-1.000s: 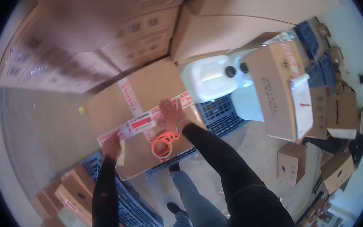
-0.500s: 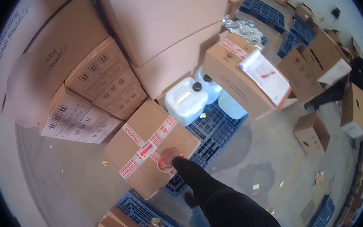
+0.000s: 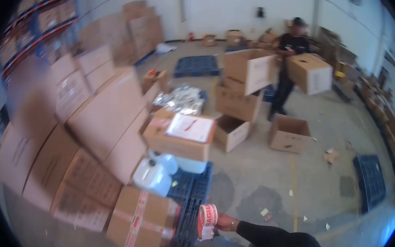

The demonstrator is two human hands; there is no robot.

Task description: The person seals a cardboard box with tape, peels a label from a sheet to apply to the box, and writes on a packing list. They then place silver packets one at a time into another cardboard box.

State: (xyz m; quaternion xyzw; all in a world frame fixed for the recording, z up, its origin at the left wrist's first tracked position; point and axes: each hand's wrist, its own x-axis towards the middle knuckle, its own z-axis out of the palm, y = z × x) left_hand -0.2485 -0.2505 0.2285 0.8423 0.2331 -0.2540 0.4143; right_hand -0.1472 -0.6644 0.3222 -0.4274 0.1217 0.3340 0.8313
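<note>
My right hand [image 3: 223,221] is closed around a roll of red-and-white FRAGILE tape [image 3: 209,214], held up just right of a carton. A short piece of tape hangs below the roll. The brown carton [image 3: 157,213] has FRAGILE tape crossing its top and more along its right edge. Between hand and carton lies a blue plastic pallet [image 3: 187,229]. My left hand is out of sight.
Large cartons [image 3: 108,112] are stacked on the left. Jerrycans [image 3: 152,176] stand behind the taped carton, near a box bearing a clipboard [image 3: 190,127]. A co-worker [image 3: 285,70] stands beside open boxes [image 3: 290,133]. Another pallet [image 3: 370,181] is at right.
My right hand has lifted off the carton's top and moved right with the tape roll. The view has tilted up towards the room. My left hand has gone out of view.
</note>
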